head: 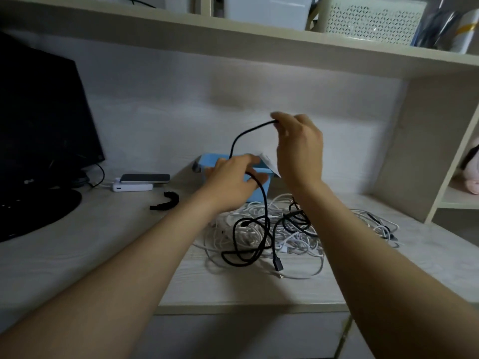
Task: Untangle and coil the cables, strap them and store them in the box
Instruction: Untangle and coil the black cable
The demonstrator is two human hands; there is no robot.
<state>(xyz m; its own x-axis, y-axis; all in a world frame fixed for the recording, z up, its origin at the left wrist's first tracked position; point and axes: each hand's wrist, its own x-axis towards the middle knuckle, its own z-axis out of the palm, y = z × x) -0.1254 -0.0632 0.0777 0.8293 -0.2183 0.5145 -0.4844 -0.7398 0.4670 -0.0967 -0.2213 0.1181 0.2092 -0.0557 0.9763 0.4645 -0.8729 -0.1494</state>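
A black braided cable (265, 203) rises out of a tangled heap of white and black cables (293, 237) on the desk. My right hand (298, 143) pinches the cable's upper end, raised above the heap. Lower and to the left, my left hand (233, 180) curls its fingers round the same cable, which arcs between the two hands. Behind my left hand stands a light blue box (255, 174), partly hidden by it. A black strap (166, 202) lies on the desk left of the heap.
A dark monitor (44, 112) on a round base fills the left side. A phone on a white power bank (140, 182) lies beside it. A shelf (233, 37) with white baskets runs overhead; a side shelf unit (404, 151) stands at the right.
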